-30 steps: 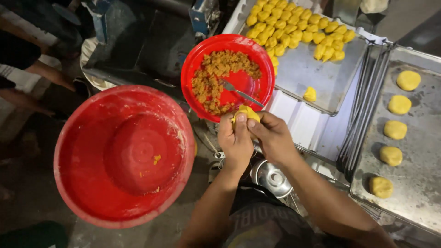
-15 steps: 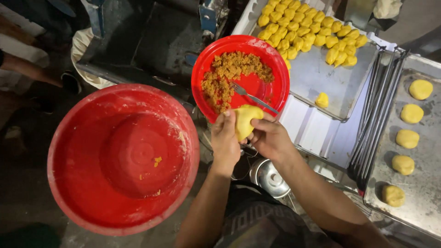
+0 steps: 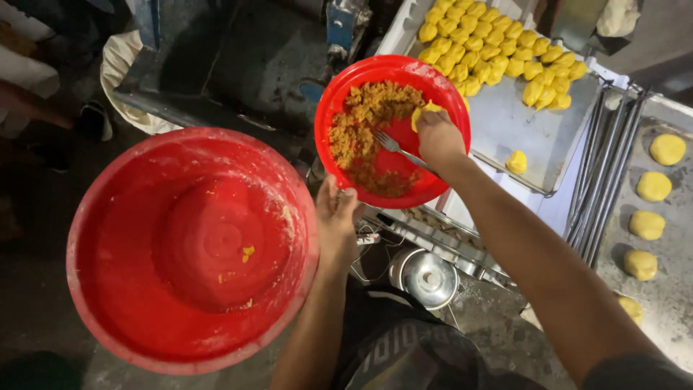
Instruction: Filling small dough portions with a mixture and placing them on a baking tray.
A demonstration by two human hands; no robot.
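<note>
1. Your right hand (image 3: 439,137) is over the red plate (image 3: 339,108), fingers curled around a yellow piece of dough (image 3: 426,110) at the plate's far right edge.
2. Your left hand (image 3: 336,217) hangs just off the near rim of the red plate, palm turned up and fingers loosely bent, holding nothing.
3. The red plate carries a heap of brown crumbly filling (image 3: 368,119) on its left half, and a metal fork (image 3: 401,150) lies across the middle with its tines toward the filling.
4. Left of the red plate, and nearer to you, sits a large red tub (image 3: 130,217), smeared with flour and dotted with a few yellow crumbs inside.
5. Right of the red plate lies a metal tray (image 3: 505,123) on a white counter (image 3: 556,209); rows of shaped yellow pieces (image 3: 498,40) crowd its far end, and one single yellow lump (image 3: 516,161) sits near its close edge.
6. Further right of the plate, past a bundle of thin metal rods (image 3: 599,173), a grey floured surface (image 3: 671,289) holds a line of round yellow dough discs (image 3: 653,186).
7. Below the red plate a small shiny steel bowl (image 3: 427,278) stands on the dark, dirty floor (image 3: 43,303).
8. Beyond the plate the room is dim, with dark machinery (image 3: 238,65) and a white sack (image 3: 119,65) beside it.
</note>
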